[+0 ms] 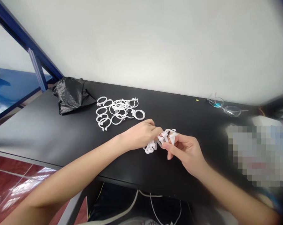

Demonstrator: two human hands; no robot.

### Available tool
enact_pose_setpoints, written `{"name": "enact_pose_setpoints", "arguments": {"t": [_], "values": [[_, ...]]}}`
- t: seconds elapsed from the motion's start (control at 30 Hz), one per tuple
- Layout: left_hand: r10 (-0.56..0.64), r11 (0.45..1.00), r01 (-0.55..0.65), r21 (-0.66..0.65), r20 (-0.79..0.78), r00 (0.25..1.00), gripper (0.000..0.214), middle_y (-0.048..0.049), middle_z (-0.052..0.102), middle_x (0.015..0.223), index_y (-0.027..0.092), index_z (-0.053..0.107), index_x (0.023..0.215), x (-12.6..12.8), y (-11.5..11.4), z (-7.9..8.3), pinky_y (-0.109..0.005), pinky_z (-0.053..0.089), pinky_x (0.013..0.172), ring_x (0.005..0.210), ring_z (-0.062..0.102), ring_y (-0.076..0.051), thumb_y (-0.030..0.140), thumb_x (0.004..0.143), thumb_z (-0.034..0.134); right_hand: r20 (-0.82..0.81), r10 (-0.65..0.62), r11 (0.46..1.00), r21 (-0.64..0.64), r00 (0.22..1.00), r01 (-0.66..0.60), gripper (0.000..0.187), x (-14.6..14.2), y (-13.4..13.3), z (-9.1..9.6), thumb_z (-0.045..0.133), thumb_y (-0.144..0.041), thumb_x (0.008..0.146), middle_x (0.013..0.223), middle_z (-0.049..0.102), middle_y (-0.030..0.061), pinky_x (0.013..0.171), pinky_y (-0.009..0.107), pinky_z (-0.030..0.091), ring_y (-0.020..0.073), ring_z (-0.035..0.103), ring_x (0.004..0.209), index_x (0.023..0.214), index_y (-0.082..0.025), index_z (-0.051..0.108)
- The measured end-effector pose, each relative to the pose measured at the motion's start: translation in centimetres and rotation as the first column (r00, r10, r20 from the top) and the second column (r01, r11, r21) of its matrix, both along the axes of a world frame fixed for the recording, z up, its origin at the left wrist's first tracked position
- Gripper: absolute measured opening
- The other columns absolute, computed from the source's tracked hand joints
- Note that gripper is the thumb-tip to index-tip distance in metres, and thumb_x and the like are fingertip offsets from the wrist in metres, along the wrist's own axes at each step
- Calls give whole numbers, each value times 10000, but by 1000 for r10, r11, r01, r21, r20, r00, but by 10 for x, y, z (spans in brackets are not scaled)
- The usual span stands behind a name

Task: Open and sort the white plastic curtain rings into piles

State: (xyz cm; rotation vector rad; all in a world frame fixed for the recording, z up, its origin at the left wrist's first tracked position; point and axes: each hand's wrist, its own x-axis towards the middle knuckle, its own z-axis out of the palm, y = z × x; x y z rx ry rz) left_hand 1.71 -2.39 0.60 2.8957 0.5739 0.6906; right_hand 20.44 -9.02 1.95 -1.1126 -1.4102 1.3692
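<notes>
My left hand (141, 134) and my right hand (186, 150) meet over the black table (49, 134). Both are closed on a chain of linked white plastic rings (160, 140). The left hand's fingers curl round the chain's left part, and a loop of it hangs below onto the table. The right hand pinches the end ring between thumb and fingers. A pile of several loose white plastic rings (118, 112) lies on the table just beyond my left hand, not touched.
A crumpled black plastic bag (69, 93) lies at the table's far left. A pair of glasses (224, 106) rests at the far right by the white wall. A blurred patch covers the right. Cables hang under the table's front edge.
</notes>
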Motion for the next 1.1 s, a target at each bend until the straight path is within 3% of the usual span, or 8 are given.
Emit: {"name": "enact_pose_setpoints", "arguments": {"t": [0.13, 0.2, 0.43, 0.63, 0.77, 0.87, 0.97, 1.1], "values": [[-41, 968, 62, -244, 93, 995, 265, 11, 494, 580, 179, 436, 704, -1, 0, 1, -227, 449, 636, 614, 482, -140, 134, 959, 381, -22, 5, 1000, 10, 1000, -5, 278, 0, -1, 0, 736, -290, 803, 467, 560, -36, 428, 245, 453, 105, 534, 410, 589, -184, 594], [-56, 950, 85, -300, 106, 993, 261, 13, 513, 603, 176, 444, 717, -2, 2, 1, -226, 446, 656, 602, 471, -128, 144, 967, 380, -19, 17, 1000, -11, 1000, -17, 270, 0, 0, -1, 725, -308, 817, 446, 569, -31, 439, 248, 453, 104, 527, 402, 608, -179, 614], [20, 998, -15, -66, 75, 997, 304, 13, 547, 607, 163, 479, 771, -2, 4, 1, -282, 434, 728, 523, 435, -120, 191, 1017, 304, -44, -9, 994, -106, 999, 4, 263, -1, 5, -1, 779, -361, 757, 538, 648, 17, 415, 226, 445, 126, 587, 462, 630, -159, 668], [1, 1000, -1, -14, -4, 1000, 316, 11, 567, 624, 164, 485, 771, 1, 2, 1, -283, 421, 734, 517, 448, -120, 154, 1018, 288, -95, 64, 966, -245, 993, -86, 341, -1, 8, 0, 705, -448, 813, 662, 658, 41, 403, 209, 461, 124, 625, 506, 673, -137, 687], [9, 1000, -9, -27, -4, 1000, 212, 12, 598, 655, 129, 524, 921, 2, 1, 1, -285, 428, 749, 525, 466, -123, 159, 1013, 336, -78, 94, 968, -225, 992, -110, 262, -2, 8, 1, 773, -378, 759, 572, 623, 10, 413, 214, 474, 104, 562, 479, 682, -144, 683], [-21, 999, 22, 44, -31, 999, 244, -1, 616, 694, 145, 522, 840, 2, 1, 1, -278, 423, 745, 529, 456, -116, 128, 1005, 342, -83, 110, 965, -228, 990, -126, 241, -2, 8, 1, 799, -351, 734, 591, 625, 10, 418, 211, 474, 106, 562, 502, 692, -145, 681], [-23, 993, 27, 112, -40, 999, 298, -18, 623, 710, 154, 506, 775, 1, 2, 1, -276, 429, 744, 539, 458, -121, 87, 996, 317, -94, 118, 963, -230, 989, -137, 307, -1, 8, 0, 713, -418, 816, 625, 635, 35, 434, 222, 486, 125, 585, 546, 690, -140, 684], [-34, 992, 42, 121, -70, 997, 355, -26, 590, 651, 164, 482, 736, -1, 5, 2, -303, 449, 739, 523, 456, -139, 57, 984, 252, -16, 47, 989, -141, 999, -49, 360, -1, 5, 0, 695, -429, 829, 546, 582, 10, 392, 222, 423, 85, 482, 434, 611, -144, 660]]}}
